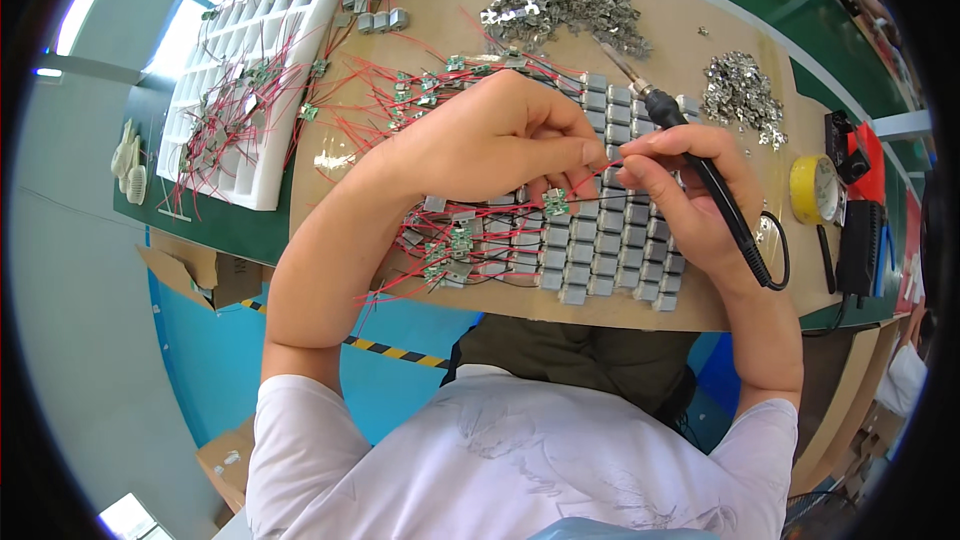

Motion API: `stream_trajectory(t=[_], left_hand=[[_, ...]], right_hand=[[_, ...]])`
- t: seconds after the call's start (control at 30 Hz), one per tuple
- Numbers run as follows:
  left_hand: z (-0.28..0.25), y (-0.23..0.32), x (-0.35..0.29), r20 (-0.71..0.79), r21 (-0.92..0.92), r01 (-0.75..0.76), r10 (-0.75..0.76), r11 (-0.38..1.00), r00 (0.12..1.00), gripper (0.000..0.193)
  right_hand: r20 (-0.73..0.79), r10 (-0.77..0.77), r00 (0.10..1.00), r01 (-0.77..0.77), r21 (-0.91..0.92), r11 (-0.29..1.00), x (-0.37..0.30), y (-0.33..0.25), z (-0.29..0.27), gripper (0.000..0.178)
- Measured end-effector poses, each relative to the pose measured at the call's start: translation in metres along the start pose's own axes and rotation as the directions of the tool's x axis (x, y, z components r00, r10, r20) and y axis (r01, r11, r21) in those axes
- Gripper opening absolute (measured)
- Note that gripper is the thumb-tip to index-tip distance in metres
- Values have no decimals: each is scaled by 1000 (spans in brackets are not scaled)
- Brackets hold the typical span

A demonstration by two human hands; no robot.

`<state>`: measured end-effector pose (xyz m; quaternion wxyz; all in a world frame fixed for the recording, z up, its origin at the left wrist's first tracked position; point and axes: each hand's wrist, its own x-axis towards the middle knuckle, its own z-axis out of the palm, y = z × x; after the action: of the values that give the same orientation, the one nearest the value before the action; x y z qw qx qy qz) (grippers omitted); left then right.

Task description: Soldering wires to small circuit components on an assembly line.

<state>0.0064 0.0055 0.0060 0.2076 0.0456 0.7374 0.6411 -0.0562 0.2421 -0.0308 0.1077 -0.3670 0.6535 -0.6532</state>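
My left hand (530,145) is closed, thumb and fingers pinched on a thin red wire (588,180) above rows of small grey blocks (605,245). A small green circuit board (555,202) with red and black wires hangs just under those fingers. In my right hand (690,185) lies a soldering iron (712,180) with a black handle, its metal tip pointing up and away to the left. The right thumb and forefinger come close together near the wire; whether they also grip it I cannot tell. More wired circuit boards (460,240) lie left of the blocks.
A white compartment tray (255,180) with wired boards stands on the left. Piles of metal clips (560,5) and smaller metal pieces (742,95) lie at the back. Yellow tape (815,190) sits at the right, by a black box (860,245). The iron's cable (785,255) loops beside my right wrist.
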Motion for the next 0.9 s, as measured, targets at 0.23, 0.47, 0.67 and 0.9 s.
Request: stream_trajectory(t=[0.23,0.47,0.67,0.9], left_hand=[[10,-4,3,-49,-56,-50,47,997,998,15],[8,-10,3,-279,434,-98,237,896,931,11],[7,-22,9,-262,659,-179,446,731,856,9],[11,-27,10,-292,739,-104,456,665,841,8]], right_hand=[[-4,-36,999,35,-92,995,1,2,1,24],[-69,9,998,-13,-48,999,1,2,-14,29],[-115,-38,993,42,25,999,3,5,-43,28],[-83,51,995,-46,68,997,-3,13,-38,24]])
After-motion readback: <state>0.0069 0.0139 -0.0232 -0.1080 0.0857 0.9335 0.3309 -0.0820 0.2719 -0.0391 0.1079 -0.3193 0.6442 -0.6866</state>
